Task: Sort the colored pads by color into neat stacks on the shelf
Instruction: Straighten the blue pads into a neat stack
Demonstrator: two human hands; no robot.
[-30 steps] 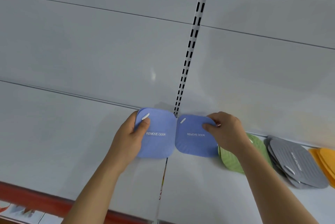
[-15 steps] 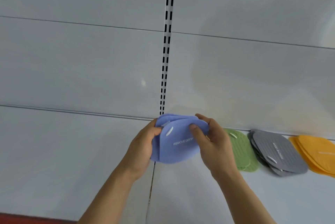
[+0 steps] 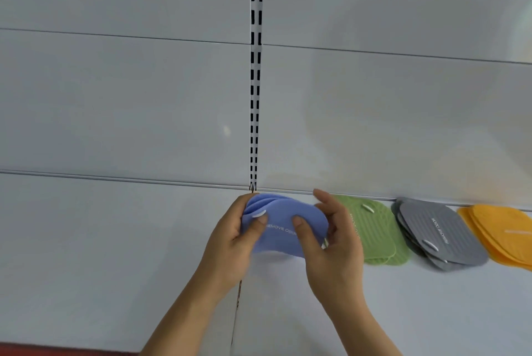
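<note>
Low at centre frame, squaring up the blue pads (image 3: 283,227), soft, fanned and bowed, clamped together between left hand (image 3: 233,236) and right hand (image 3: 326,236) just above the shelf (image 3: 115,255), next probably aligning edges and laying them beside the green stack (image 3: 374,232).

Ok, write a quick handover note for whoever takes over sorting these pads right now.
Left hand and right hand: both grip the bundle of soft blue rounded-square pads, fanned unevenly.
On the white shelf, left to right: green ribbed pad stack, grey pad stack, orange pad stack, each slightly skewed.
Left: square up the blue pads, set them down left of green, tidy the stacks.
</note>
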